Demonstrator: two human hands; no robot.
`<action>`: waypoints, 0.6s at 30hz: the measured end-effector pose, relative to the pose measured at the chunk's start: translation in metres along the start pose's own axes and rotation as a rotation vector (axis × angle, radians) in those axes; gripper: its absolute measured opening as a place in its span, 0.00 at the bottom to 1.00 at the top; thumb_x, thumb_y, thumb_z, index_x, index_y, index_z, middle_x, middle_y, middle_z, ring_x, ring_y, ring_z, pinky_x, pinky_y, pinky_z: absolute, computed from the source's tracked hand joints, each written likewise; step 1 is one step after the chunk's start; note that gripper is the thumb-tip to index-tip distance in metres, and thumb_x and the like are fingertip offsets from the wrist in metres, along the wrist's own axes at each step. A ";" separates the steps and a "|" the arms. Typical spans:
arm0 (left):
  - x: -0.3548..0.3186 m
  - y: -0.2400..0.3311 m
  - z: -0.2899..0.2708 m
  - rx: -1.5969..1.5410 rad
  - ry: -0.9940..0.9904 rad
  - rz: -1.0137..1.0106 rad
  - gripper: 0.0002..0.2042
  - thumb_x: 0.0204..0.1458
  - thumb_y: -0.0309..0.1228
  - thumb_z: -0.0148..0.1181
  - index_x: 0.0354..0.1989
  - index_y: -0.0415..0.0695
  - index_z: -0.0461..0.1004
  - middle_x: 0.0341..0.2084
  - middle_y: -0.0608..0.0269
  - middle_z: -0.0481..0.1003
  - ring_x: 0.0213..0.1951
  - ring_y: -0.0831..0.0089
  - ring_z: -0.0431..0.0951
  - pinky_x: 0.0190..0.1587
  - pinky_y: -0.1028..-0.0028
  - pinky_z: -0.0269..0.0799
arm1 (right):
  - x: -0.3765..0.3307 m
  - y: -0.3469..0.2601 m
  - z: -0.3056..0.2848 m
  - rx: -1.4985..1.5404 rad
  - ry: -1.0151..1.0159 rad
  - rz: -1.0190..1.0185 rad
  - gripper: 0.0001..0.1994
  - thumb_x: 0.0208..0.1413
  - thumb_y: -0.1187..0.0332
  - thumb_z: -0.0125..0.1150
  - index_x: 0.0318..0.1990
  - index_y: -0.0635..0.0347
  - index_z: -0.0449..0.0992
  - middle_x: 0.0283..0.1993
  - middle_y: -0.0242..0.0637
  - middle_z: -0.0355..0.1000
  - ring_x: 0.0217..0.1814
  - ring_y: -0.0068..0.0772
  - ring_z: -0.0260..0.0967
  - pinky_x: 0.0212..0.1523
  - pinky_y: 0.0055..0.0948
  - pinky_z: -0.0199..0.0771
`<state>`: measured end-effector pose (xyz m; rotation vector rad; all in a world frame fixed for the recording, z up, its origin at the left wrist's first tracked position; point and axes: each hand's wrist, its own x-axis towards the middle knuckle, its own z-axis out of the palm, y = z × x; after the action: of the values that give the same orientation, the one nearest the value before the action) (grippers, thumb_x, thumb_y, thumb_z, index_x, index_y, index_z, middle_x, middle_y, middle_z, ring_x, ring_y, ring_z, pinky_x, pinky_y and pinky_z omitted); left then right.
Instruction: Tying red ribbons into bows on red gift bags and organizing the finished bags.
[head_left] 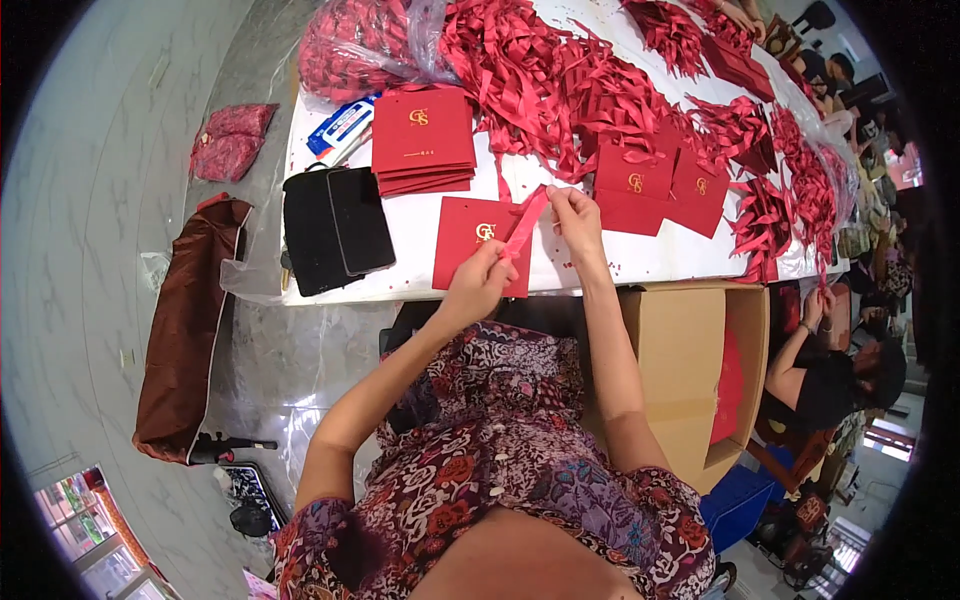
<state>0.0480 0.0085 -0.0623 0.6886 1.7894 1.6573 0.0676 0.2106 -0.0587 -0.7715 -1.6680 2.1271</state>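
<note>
A pinkish-red ribbon is stretched slantwise between my two hands, over a flat red paper piece with gold print near the table's front edge. The fingers of my left hand are closed on the ribbon's lower end, above the paper's lower part. With a pinch, my right hand holds its upper end, just right of the paper. A stack of similar red paper pieces lies beyond my left hand. To the right of my right hand rest more printed red pieces, partly overlapping.
A large heap of red ribbons covers the far table. A black pouch and a blue-and-white package sit at the left. By the table's front right stands an open cardboard box. Another person works at the far right.
</note>
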 end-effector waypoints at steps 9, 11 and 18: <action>0.021 -0.009 -0.050 0.216 0.182 0.052 0.09 0.59 0.21 0.45 0.42 0.32 0.71 0.33 0.54 0.71 0.29 0.70 0.79 0.36 0.73 0.75 | -0.044 -0.020 0.022 -0.631 0.042 -0.740 0.13 0.52 0.75 0.61 0.46 0.62 0.73 0.47 0.43 0.71 0.44 0.39 0.71 0.42 0.33 0.72; 0.025 -0.006 -0.053 0.117 0.159 0.046 0.09 0.59 0.20 0.45 0.44 0.33 0.70 0.33 0.54 0.72 0.30 0.71 0.80 0.36 0.73 0.75 | -0.051 -0.026 0.038 -0.705 -0.205 -0.900 0.13 0.53 0.75 0.61 0.46 0.61 0.73 0.47 0.42 0.72 0.48 0.44 0.70 0.47 0.35 0.72; 0.031 0.012 -0.059 0.204 0.222 0.028 0.12 0.60 0.22 0.52 0.51 0.38 0.68 0.35 0.56 0.73 0.35 0.70 0.78 0.41 0.73 0.74 | -0.039 0.001 0.057 -0.702 -0.296 -0.778 0.07 0.54 0.69 0.63 0.39 0.59 0.76 0.35 0.40 0.73 0.36 0.46 0.74 0.35 0.38 0.73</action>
<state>-0.0165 -0.0083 -0.0507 0.6397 2.1372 1.6366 0.0650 0.1441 -0.0421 0.0955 -2.3849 1.1471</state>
